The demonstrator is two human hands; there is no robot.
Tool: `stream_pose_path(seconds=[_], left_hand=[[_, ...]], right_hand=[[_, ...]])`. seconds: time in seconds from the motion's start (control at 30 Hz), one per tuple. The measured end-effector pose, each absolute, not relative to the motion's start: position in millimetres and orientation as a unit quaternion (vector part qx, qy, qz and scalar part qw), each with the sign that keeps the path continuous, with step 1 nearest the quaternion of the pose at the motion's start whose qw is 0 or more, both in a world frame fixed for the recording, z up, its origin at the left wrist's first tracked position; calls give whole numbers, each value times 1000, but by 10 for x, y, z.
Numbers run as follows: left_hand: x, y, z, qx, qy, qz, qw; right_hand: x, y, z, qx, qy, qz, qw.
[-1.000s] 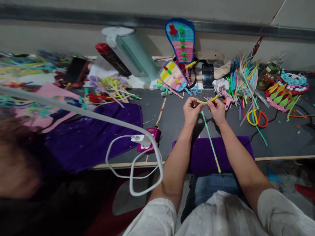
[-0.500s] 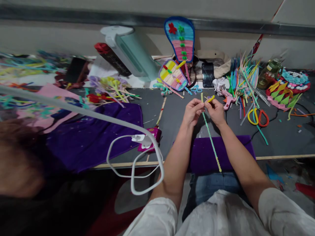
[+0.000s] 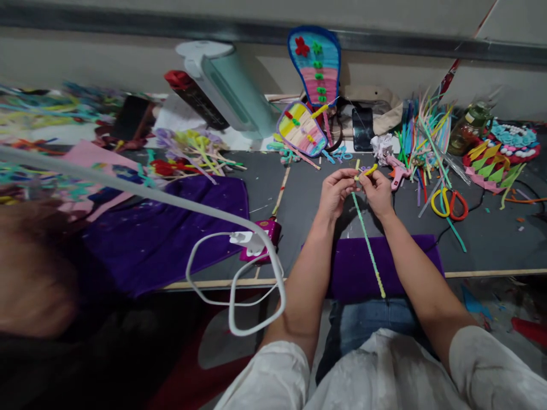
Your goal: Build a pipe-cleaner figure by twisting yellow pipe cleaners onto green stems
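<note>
My left hand (image 3: 337, 192) pinches a long pipe cleaner (image 3: 365, 236), pale green with yellow ends, near its upper end. Its lower end slants down over a folded purple cloth (image 3: 350, 262) at the table edge. Close beside it, my right hand (image 3: 378, 192) has thumb and fingers closed on a short yellow pipe cleaner (image 3: 371, 169), which touches or crosses the green one; the exact contact is hidden by the fingertips. Behind the hands, a striped fan-shaped pipe-cleaner piece (image 3: 301, 130) leans below a larger blue-edged one (image 3: 316, 65).
Right of my hands lie a pink glue gun (image 3: 397, 171), scissors (image 3: 448, 204) and a bunch of pipe cleaners (image 3: 427, 136). A white cable (image 3: 256, 228) loops by a magenta power strip (image 3: 261, 242) at left. Another person's blurred hand (image 3: 34, 273) is at the far left.
Both hands stay close together, with small finger movements. The yellow piece has shifted slightly right and up, and now a yellow bit shows across the green pipe cleaner between the fingertips.
</note>
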State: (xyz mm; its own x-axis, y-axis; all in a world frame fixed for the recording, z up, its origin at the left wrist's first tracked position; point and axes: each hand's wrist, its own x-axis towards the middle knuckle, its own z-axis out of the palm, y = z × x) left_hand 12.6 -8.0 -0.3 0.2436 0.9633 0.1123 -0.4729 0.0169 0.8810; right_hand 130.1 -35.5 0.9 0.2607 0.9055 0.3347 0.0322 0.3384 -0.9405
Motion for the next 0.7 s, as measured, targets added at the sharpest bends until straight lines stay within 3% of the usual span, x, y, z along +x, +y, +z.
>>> stream_pose_path(seconds=[0.37, 0.7], left_hand=[[162, -51, -57, 538, 304, 580, 531], [136, -111, 50, 479, 337, 512, 628]], right_hand=[[1327, -296, -47, -445, -487, 347, 666], [1391, -284, -88, -484, -527, 258, 649]])
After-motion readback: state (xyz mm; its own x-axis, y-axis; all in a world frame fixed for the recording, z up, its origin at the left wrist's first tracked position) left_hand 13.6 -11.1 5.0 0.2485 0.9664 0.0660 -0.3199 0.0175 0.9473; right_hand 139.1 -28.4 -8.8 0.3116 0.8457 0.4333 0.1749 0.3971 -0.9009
